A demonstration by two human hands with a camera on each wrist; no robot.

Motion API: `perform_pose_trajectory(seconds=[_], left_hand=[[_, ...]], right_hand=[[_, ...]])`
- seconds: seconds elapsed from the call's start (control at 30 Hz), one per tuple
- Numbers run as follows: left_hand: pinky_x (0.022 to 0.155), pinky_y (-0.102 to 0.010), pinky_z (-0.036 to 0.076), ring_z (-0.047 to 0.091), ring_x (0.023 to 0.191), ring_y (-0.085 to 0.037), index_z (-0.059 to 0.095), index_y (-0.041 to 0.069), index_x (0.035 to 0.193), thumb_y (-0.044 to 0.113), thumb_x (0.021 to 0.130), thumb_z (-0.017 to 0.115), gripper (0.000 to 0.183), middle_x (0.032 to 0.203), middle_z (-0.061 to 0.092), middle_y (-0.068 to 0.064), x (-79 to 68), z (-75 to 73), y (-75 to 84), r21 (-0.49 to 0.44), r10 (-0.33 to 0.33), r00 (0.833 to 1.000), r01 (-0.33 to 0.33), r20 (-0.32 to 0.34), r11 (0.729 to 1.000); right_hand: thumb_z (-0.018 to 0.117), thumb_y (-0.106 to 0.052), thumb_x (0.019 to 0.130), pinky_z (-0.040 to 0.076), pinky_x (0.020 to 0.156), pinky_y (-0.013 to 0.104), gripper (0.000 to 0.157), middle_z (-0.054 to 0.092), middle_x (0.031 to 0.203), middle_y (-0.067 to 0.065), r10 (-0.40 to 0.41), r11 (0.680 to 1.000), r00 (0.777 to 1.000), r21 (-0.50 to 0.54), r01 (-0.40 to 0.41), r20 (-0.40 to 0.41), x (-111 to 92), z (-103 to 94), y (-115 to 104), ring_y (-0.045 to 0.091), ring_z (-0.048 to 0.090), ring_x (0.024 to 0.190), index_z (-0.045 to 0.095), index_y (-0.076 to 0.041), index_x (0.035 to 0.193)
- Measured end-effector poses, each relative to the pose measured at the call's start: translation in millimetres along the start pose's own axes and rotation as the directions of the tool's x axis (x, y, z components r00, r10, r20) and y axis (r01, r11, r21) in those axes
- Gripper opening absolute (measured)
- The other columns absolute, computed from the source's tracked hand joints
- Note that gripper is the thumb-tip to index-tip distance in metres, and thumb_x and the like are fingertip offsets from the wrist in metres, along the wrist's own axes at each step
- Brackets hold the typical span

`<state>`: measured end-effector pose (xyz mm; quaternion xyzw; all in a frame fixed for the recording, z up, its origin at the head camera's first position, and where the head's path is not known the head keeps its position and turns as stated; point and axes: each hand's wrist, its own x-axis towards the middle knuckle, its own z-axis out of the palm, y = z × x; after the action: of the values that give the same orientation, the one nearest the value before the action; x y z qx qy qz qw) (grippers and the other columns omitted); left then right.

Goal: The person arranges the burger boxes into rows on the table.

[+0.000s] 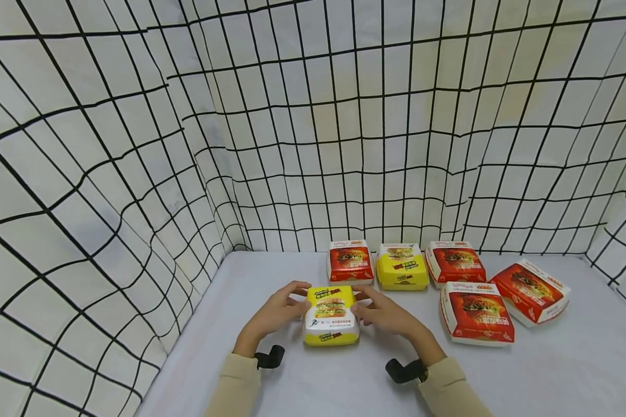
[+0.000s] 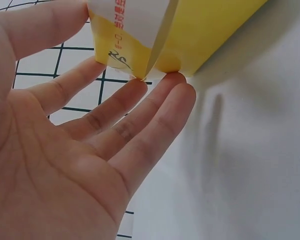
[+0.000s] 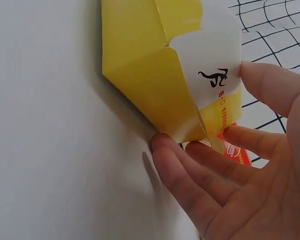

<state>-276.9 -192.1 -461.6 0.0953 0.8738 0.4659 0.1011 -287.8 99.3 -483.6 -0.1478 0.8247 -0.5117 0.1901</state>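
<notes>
Fingers: mine point(image 3: 190, 185) are parted and bowed on both sides of the box, fingertips at its edges; neither set is pressed tightly together.
Left hand point(image 1: 279, 308): holds the left side, thumb at the edge of the printed top and fingertips lower along the yellow wall.
Right hand point(image 1: 385, 314): mirrors it on the right side, thumb on the top edge, fingertips near the lip of the lid.
Yellow box in hand point(image 1: 331, 317): straight in front of me, between my two hands, printed top facing up, nearer to me than the far row. I cannot tell whether its base bears fully on the white tabletop point(image 1: 365, 382).
Why this hold: I judge that matching contact on both sides steadies and squares the light-looking carton, while fingertips at the edges avoid crushing it.
Far row: a left red box point(image 1: 350, 262), a second yellow box point(image 1: 402, 266) and a right red box point(image 1: 455, 263), set side by side, probably so their tops all show.
Right-hand pair: a front red box point(image 1: 477, 313) and, just beside it, an askew red box point(image 1: 532, 292), looser than the row; both lie outside my reach of work.
Yellow print: a burger picture, a black running figure point(image 3: 215, 77), red Chinese text where I make out "一口"; the rest is too small.
Red print: burger pictures under white lettering too blurred to read; no brand I can name.
</notes>
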Motion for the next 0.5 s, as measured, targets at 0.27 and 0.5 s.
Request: perform_pose_trajectory(seconds=[0.27, 0.5], left_hand=[[0.09, -0.047, 0.056, 0.062, 0.116, -0.025, 0.055, 0.019, 0.144, 0.028, 0.099, 0.067, 0.047, 0.145, 0.056, -0.01, 1.8, 3.1, 0.9, -0.052, -0.008, 1.0, 0.008, -0.005, 0.999], [0.087, -0.041, 0.06, 0.062, 0.118, -0.027, 0.053, 0.017, 0.145, 0.024, 0.101, 0.064, 0.046, 0.147, 0.053, -0.012, 4.5, 6.2, 0.0, -0.094, -0.013, 1.0, 0.014, 0.006, 0.996]], right_hand=[[0.066, -0.044, 0.098, 0.055, 0.089, 0.045, 0.068, 0.047, 0.152, 0.016, 0.004, 1.0, 1.0, 0.003, -0.004, 0.015, -0.6, -1.2, -1.4, 0.021, 0.065, 0.093, 0.038, -0.025, 0.156], [0.067, -0.045, 0.097, 0.055, 0.093, 0.05, 0.071, 0.046, 0.154, 0.018, 0.013, 1.0, 1.0, 0.003, -0.013, 0.023, -2.9, -2.7, -3.3, 0.022, 0.067, 0.093, 0.036, -0.024, 0.157]])
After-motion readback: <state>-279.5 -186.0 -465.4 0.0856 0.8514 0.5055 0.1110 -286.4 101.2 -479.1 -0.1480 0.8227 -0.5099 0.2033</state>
